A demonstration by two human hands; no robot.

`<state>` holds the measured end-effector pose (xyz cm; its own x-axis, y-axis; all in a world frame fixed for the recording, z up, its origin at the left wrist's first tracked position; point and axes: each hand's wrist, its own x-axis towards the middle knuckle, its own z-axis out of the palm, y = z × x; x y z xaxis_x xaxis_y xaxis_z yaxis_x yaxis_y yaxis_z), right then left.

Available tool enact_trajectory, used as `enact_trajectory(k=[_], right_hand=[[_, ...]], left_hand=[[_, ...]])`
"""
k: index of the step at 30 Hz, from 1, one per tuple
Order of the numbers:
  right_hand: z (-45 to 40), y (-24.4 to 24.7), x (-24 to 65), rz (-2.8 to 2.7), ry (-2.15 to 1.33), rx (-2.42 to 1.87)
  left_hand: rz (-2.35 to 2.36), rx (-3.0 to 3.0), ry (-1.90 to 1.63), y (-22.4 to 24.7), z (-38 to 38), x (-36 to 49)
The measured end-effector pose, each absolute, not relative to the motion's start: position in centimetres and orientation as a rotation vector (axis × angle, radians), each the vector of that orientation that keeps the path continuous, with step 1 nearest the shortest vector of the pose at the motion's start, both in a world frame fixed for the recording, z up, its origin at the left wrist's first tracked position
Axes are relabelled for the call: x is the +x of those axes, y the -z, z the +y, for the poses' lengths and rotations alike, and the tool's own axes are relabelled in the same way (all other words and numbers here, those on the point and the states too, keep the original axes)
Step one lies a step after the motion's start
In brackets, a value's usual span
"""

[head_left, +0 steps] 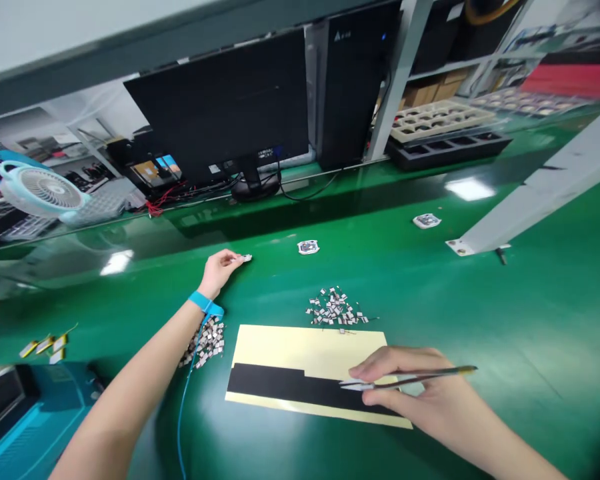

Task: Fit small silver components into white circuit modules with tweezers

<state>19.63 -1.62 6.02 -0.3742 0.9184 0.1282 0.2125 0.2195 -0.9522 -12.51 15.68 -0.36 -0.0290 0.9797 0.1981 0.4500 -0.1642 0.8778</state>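
Note:
My left hand (220, 270), wearing a blue wrist strap (206, 304), pinches a small whitish part (247, 257) at the back of the green mat. To its right lies a square white part with a dark centre (309, 247). My right hand (405, 380) grips a pair of tweezers (397, 381), tips pointing left over a cream backing sheet (270, 343) with a black strip (280, 383) on it. A pile of small silvery parts with short wires (333, 308) sits behind the sheet. Another such pile (210, 343) is partly hidden by my left forearm.
A monitor (230, 107) and a black computer tower (357, 87) stand at the back. Another square white part (427, 221) lies near a white post (540, 183) on the right. At left are a small fan (50, 189), several yellow-edged cells (45, 345) and a blue bin (63, 393).

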Motion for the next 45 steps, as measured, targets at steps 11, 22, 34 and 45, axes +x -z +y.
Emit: enact_trajectory(k=[11, 22, 34, 45], right_hand=[[-2.0, -5.2, 19.5, -1.737, -1.237, -1.053], [-0.8, -4.2, 19.5, -1.672, -0.858, -0.998], [-2.0, -4.9, 18.5, -1.774, -0.753, -0.943], [-1.3, -4.2, 18.1, -1.727, -0.913, -1.040]], left_hand=[[1.726, 2.074, -0.745, -2.1, 17.8, -10.6], [1.470, 2.182, -0.704, -0.1, 19.3, 0.3], [1.063, 2.073, -0.990, -2.1, 0.5, -0.8], [0.870, 2.141, -1.059, -1.0, 0.9, -0.8]])
